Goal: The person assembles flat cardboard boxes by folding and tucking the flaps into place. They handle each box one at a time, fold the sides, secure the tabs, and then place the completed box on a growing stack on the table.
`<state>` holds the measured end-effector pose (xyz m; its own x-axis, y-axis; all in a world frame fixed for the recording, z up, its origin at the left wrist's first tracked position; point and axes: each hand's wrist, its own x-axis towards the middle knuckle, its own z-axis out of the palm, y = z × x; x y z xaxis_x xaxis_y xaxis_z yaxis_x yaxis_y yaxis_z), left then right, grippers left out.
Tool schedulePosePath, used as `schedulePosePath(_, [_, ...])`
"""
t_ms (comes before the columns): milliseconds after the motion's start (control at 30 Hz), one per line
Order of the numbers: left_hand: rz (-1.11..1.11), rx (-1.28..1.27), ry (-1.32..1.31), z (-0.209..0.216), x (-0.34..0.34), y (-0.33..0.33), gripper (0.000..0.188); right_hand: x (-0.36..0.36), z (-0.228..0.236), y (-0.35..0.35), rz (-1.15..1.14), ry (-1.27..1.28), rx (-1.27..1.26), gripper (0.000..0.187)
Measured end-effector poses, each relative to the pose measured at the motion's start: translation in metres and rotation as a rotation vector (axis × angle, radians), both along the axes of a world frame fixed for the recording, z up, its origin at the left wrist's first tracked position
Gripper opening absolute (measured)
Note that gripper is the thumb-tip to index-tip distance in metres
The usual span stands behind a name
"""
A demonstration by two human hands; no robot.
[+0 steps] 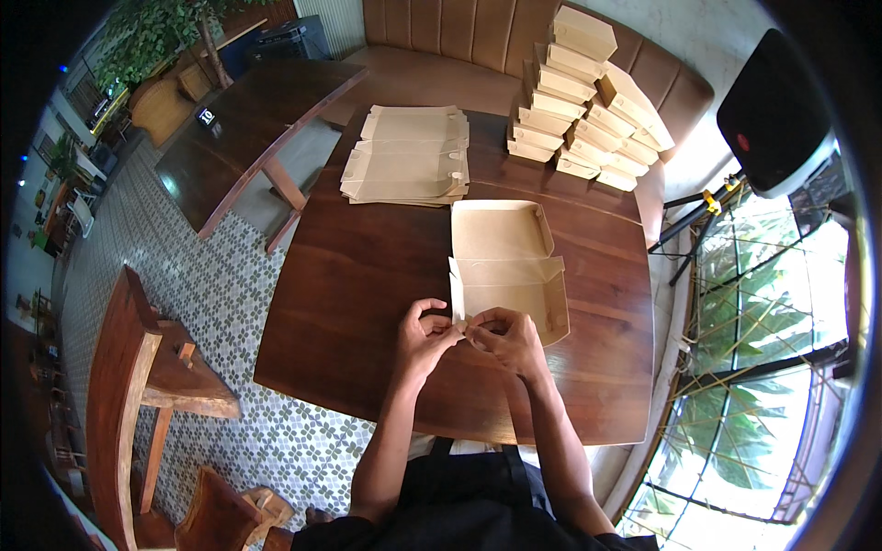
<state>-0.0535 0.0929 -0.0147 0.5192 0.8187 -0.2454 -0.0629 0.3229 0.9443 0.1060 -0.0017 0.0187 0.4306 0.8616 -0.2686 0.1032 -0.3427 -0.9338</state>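
A: Your kraft cardboard box (503, 268) lies open on the dark wooden table (358, 285) right in front of you, its lid folded back on the far side

B: And both your hands meet at its near-left corner: your left hand (425, 342) pinches there with one finger curled clear above, and your right hand (511, 342) makes a narrow pinch on the same corner, though your fingers hide the exact edge

A: Expect it to be light, stiff across the flat panels and weak along the creases; it could skid on that smooth tabletop

B: Then your best hold is low on the wall, close to the corner, where the folds should brace it; pinch gently, since thin card may crease or tear, and don't press mid-panel
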Motion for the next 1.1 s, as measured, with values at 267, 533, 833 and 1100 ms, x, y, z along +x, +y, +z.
schedulePosePath(267, [-0.026,0.011,-0.033,-0.003,0.001,0.003,0.051,0.001,-0.004,-0.001,0.013,-0.013,0.055,0.027])
schedulePosePath(533, [-0.063,-0.064,-0.084,0.001,-0.002,0.003,0.048,0.012,-0.017,-0.002,0.039,0.052,0.115,0.027])
schedulePosePath(833, [-0.098,0.102,-0.038,-0.005,0.000,0.002,0.043,0.008,-0.003,0.001,0.065,-0.186,0.102,0.027])
schedulePosePath(1100, [-0.100,0.310,0.235,0.011,0.002,-0.003,0.047,0.008,-0.009,0.011,0.127,-0.269,0.153,0.017])
